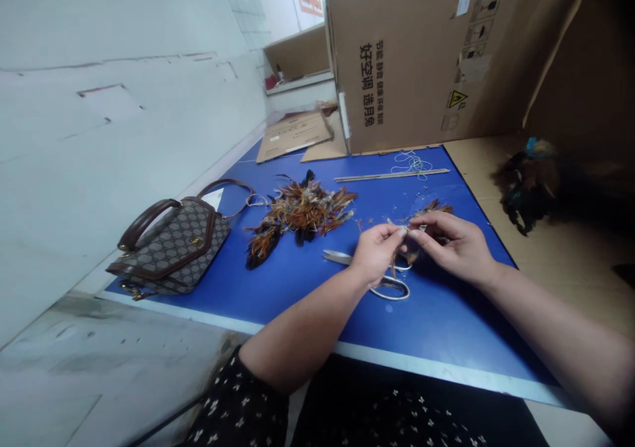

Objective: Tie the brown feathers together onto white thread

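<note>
My left hand [377,254] and my right hand [454,243] meet above the blue table, thumbs and fingertips pinched together. Between them they grip brown feathers [395,263], whose pale ends show at the fingertips; part of the bunch is hidden by the fingers. Beneath my hands lies a pair of metal scissors [391,291], blades pointing left and partly covered by my left hand. More brown feathers [436,207] rest just behind my right hand. A larger pile of brown and black feathers [302,209] lies to the left.
A patterned handbag [178,248] stands at the table's left end. Thin sticks [391,176] and tangled thread [413,163] lie toward the back. A big cardboard box [407,63] rises behind the table [278,288]. Dark feathers [530,182] sit on cardboard at right.
</note>
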A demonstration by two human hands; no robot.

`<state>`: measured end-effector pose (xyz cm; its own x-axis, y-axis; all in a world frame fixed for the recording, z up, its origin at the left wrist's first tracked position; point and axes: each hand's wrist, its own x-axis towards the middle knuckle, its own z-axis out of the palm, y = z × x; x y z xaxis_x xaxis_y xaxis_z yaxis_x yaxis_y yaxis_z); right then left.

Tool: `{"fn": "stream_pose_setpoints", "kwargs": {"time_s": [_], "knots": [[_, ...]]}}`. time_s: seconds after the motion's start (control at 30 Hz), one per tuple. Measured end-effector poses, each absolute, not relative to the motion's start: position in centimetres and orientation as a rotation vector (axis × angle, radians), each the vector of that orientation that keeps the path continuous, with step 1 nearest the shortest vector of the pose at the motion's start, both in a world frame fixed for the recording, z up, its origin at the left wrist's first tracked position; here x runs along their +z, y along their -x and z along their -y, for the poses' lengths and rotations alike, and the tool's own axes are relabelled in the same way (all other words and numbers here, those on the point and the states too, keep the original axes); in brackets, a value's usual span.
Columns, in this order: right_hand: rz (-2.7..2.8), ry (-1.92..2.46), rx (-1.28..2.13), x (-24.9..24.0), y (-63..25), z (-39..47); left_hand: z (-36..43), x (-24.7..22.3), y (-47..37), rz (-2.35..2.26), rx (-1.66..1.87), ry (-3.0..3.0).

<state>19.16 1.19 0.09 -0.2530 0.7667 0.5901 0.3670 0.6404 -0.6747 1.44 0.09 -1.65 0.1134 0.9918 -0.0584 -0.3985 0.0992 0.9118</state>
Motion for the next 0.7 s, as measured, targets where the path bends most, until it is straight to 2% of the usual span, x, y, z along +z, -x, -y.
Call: {"fn": "stream_pose_setpoints", "kwargs": {"time_s": [0.27, 0.5, 0.7], "knots": [[1.921, 0.925, 0.542, 0.4, -19.8, -1.9, -0.4, -1.6, -1.3, -0.884, 1.303, -0.879], [2.509, 0.782, 1.062, 1.4, -22.3, -2.2, -0.8, -1.0, -0.7, -0.941, 1.456, -0.852], [2.687, 0.736, 0.974, 1.0, -22.1, -2.3, -0.9, -0.1, -0.2, -0.921, 1.556, -0.794]]}}
